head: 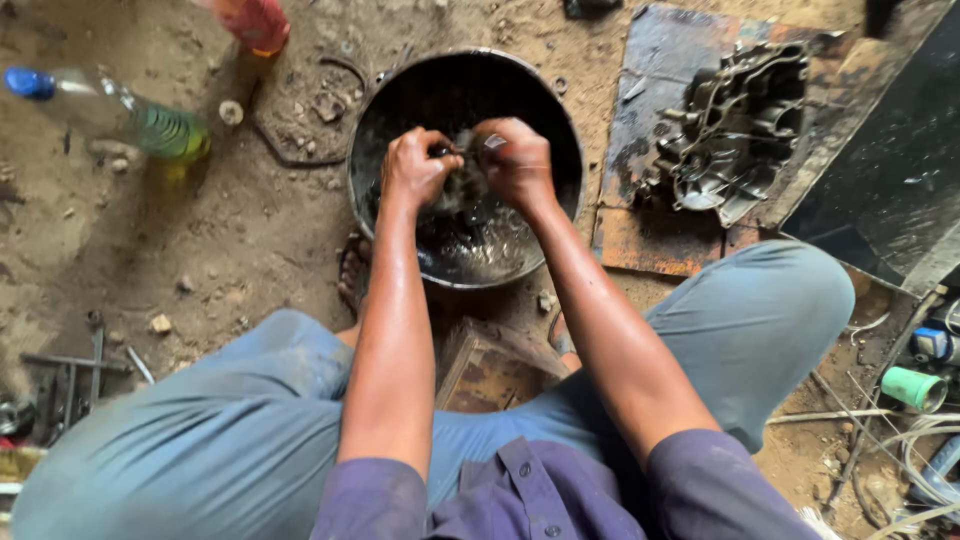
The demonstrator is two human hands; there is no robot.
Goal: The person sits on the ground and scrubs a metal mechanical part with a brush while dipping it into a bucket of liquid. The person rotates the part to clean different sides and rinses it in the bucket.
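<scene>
Hands first: I see my left hand (pixel 418 168) and right hand (pixel 516 160) both clenched over the middle of a round black basin (pixel 400 95), closed together on a small dark, wet clump (pixel 462 185) that sits between them; what the clump is I cannot tell. It hangs just above the dark oily liquid (pixel 475 245) pooled in the basin's bottom.

Off to the left on the dirt floor (pixel 230 230) a clear plastic bottle (pixel 110 108) with a blue cap lies on its side, yellowish-green fluid inside it. A red container (pixel 256 22) shows at the top edge, blurred.

Right of the basin, a grey metal engine casing (pixel 735 130) rests on a rusty metal sheet (pixel 650 240). A small green cup (pixel 912 388) lies at the far right among wires.
</scene>
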